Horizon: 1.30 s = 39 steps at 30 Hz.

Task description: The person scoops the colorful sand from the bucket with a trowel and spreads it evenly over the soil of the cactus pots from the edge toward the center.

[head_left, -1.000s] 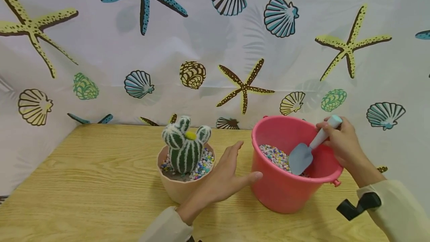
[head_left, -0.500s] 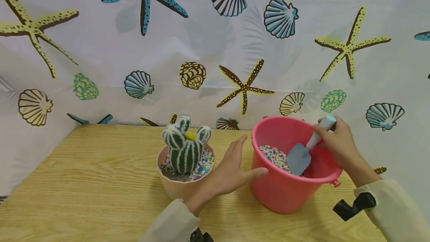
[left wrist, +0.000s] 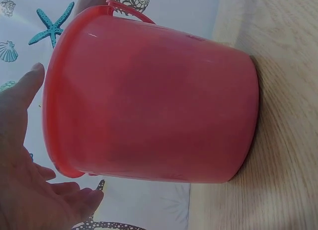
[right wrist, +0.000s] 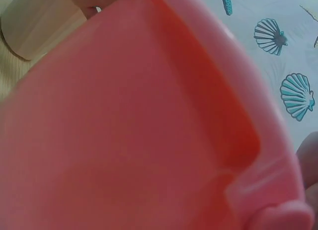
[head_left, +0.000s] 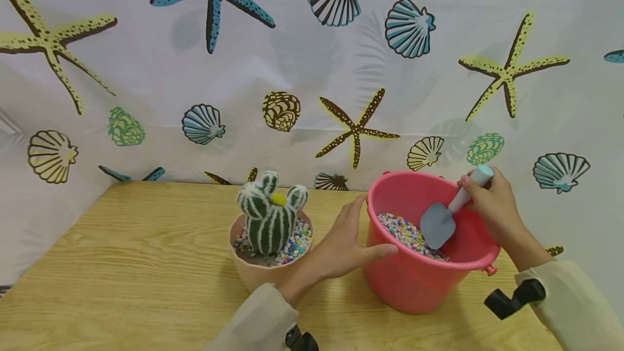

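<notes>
In the head view a pink bucket [head_left: 414,280] stands on the table with small multicoloured pebbles [head_left: 401,231] lying inside it. My right hand [head_left: 494,207] holds a small garden trowel [head_left: 437,225] by its pale handle, over the bucket's right side. The grey-blue blade points down at the pebbles. My left hand [head_left: 336,248] is spread beside the bucket's left rim, thumb toward the front and fingers toward the back. The left wrist view shows those fingers [left wrist: 74,202] straddling the rim end of the bucket. In the right wrist view the bucket wall [right wrist: 114,120] hides the trowel.
Left of the bucket is a peach flowerpot [head_left: 258,278] holding a knitted cactus [head_left: 270,226] and similar pebbles; my left forearm overlaps its front right. A wood-grain table [head_left: 146,264] lies beneath. Behind hangs a white cloth [head_left: 234,75] printed with starfish and shells.
My left hand has moved right and slightly back, closer to the bucket's rim. The trowel has shifted a little left within the bucket, and its blade has lifted slightly.
</notes>
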Tool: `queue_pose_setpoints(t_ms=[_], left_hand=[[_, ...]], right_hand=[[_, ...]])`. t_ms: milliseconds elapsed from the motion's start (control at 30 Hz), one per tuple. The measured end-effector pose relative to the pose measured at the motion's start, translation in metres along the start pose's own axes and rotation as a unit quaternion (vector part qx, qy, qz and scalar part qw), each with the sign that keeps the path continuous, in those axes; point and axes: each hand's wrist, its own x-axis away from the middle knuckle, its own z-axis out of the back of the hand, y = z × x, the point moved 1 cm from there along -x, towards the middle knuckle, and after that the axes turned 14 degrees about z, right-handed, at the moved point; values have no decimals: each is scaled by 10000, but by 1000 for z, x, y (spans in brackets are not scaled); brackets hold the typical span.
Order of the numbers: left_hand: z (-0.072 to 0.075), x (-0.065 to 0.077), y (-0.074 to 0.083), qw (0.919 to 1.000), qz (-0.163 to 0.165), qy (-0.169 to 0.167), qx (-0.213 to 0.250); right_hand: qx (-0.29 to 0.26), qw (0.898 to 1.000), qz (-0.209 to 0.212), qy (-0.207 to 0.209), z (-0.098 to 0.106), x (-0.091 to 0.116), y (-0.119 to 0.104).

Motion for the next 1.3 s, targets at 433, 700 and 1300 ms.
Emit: queue_pose_setpoints(t_ms=[433,700,1300], left_hand=[[-2,-12,7,9987,-408,-231,187],[-2,-16,10,9984,-512,-223,27],[0,-15,11,9992,-284,-231,-147]], right_hand=[[739,9970,236,28,-1,-2,0],[717,9966,413,52,-5,-3,-1],[-1144,9853,1151,-529,-20,-4,-16]])
